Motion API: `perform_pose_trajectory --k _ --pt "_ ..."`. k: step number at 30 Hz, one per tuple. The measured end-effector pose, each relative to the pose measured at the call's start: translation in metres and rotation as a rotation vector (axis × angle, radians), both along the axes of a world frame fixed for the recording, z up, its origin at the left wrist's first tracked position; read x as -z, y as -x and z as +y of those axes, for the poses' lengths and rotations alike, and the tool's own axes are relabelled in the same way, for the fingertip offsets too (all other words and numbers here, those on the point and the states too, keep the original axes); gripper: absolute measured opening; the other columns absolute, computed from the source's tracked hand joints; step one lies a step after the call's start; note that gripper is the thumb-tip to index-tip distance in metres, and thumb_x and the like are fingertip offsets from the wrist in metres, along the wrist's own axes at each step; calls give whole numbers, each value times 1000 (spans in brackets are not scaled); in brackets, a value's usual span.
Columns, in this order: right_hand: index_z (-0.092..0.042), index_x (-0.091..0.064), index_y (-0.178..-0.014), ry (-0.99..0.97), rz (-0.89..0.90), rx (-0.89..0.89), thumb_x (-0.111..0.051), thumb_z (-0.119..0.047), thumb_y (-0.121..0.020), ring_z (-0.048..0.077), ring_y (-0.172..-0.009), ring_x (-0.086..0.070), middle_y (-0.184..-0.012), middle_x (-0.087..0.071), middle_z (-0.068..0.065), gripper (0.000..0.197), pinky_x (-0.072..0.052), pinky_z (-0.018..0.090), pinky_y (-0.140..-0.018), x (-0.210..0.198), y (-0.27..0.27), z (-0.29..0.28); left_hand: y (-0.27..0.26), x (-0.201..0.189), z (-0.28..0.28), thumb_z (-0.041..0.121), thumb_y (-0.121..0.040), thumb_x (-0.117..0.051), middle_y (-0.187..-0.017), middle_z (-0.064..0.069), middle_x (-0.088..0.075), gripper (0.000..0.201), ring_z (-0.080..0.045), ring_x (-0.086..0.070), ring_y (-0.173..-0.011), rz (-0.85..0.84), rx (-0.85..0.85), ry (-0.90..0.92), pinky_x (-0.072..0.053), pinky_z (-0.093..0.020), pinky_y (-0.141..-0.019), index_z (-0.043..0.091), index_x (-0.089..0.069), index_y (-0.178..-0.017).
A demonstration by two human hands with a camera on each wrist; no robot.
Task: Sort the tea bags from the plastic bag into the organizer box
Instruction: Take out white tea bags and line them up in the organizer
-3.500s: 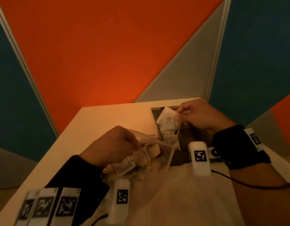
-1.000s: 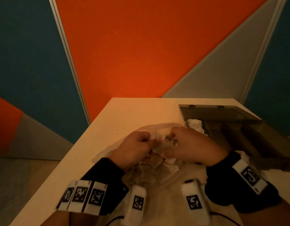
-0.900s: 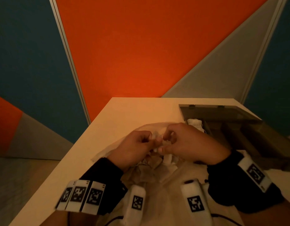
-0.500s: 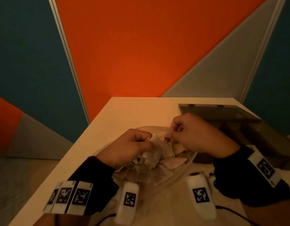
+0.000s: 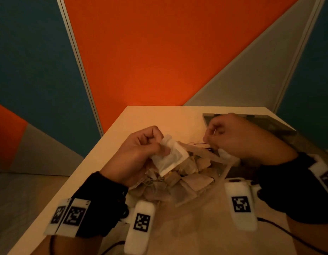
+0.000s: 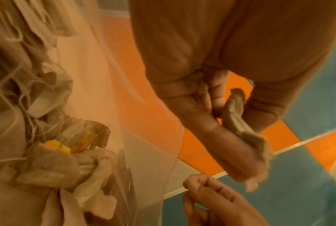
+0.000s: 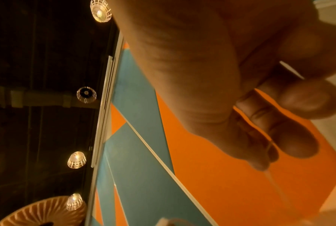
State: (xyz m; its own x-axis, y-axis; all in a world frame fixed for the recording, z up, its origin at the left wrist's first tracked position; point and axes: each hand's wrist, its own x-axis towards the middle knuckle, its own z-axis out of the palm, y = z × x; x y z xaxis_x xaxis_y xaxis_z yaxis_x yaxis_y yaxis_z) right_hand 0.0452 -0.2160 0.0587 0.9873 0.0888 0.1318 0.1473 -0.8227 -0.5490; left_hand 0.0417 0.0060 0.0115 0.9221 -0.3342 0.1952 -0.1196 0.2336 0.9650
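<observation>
My left hand (image 5: pixel 162 147) pinches a flat white tea bag (image 5: pixel 170 158) between thumb and fingers, lifted just above the clear plastic bag (image 5: pixel 219 173), which lies open on the table with several tea bags (image 5: pixel 187 183) and tangled strings in it. The left wrist view shows the tea bag (image 6: pixel 234 113) edge-on in that pinch. To the right, my right hand (image 5: pixel 208 138) is curled, with thumb and fingertip pinching a thin pale string (image 7: pixel 275 183). The dark organizer box (image 5: pixel 277 126) stands behind the right hand, mostly hidden by it.
The pale table (image 5: pixel 144 118) ends close by on the left and at the far side, against an orange, teal and grey wall (image 5: pixel 141 52). Yellow tags (image 6: pixel 55 145) show among the bagged tea bags. Cables trail from both wrist cameras.
The hands have drawn apart. My left hand has lifted the white tea bag clear of the pile. My right hand has moved up and right toward the box, pinching the string.
</observation>
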Motion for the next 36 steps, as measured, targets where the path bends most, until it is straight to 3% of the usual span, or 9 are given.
perform_pose_trajectory --k 4,6,8,10,17,23,29,33,36 --pt "-23 -68 -91 -188 92 -131 -64 -36 -91 9 -54 -62 -77 -73 -2 14 -46 29 -53 -14 19 11 4 -1 -4 -2 -72 -67 -87 -23 -60 23 -31 -57 -67 9 -20 -2 -49 -27 -40 12 -55 -85" --pt "-28 -65 -102 -275 155 -196 -54 -55 -89 17 -56 -60 -87 -72 -1 32 -44 30 -49 -15 26 21 6 -1 -5 -2 -74 -66 -88 -22 -63 24 -31 -61 -65 -16 -35 -29 -51 -30 -40 11 -54 -90" --pt "-32 -62 -110 -203 172 -276 -47 -68 -79 9 -56 -61 -96 -68 -5 50 -44 26 -51 -11 27 29 7 -1 -7 -3 -77 -66 -85 -17 -66 25 -31 -63 -65 -50 -61 -57 -53 -32 -45 10 -54 -94" --pt "-26 -67 -100 -95 129 -329 -55 -60 -83 -3 -54 -55 -90 -66 -8 40 -42 21 -54 -5 25 33 8 -1 -6 0 -76 -65 -84 -15 -68 26 -30 -63 -64 -67 -71 -61 -53 -33 -48 8 -53 -97" --pt "-14 -72 -76 -196 59 -351 -73 -32 -84 -5 -53 -54 -69 -66 -3 20 -41 23 -60 -7 23 27 15 -4 -5 20 -82 -69 -90 -17 -71 23 -28 -67 -75 -45 28 -154 -59 -40 -59 0 -67 -94" --pt "-16 -73 -73 -152 91 -256 -77 -29 -81 0 -43 -51 -62 -66 -1 16 -47 26 -51 -3 14 15 13 -7 -2 11 -84 -65 -68 -9 -65 13 -17 -60 -58 -48 -20 -16 -49 -24 -55 4 -65 -73" --pt "-24 -70 -99 222 247 -362 -72 -25 -85 6 -63 -70 -94 -72 -1 14 -58 26 -54 14 16 25 10 -8 2 18 -83 -64 -67 -13 -62 15 -25 -59 -52 -27 -32 8 -51 -28 -47 4 -64 -75" --pt "-19 -60 -114 535 300 -393 -63 -19 -84 13 -58 -63 -91 -68 0 30 -45 13 -42 34 17 38 13 -11 1 18 -86 -63 -68 -19 -60 18 -28 -58 -47 -17 -57 5 -47 -25 -36 1 -59 -82" --pt "-19 -53 -127 674 268 -392 -68 -19 -80 19 -97 -62 -120 -61 4 49 -52 26 -74 51 10 38 15 -13 1 17 -89 -57 -77 -28 -59 15 -30 -60 -49 -20 -70 23 -42 -22 -33 2 -57 -88"
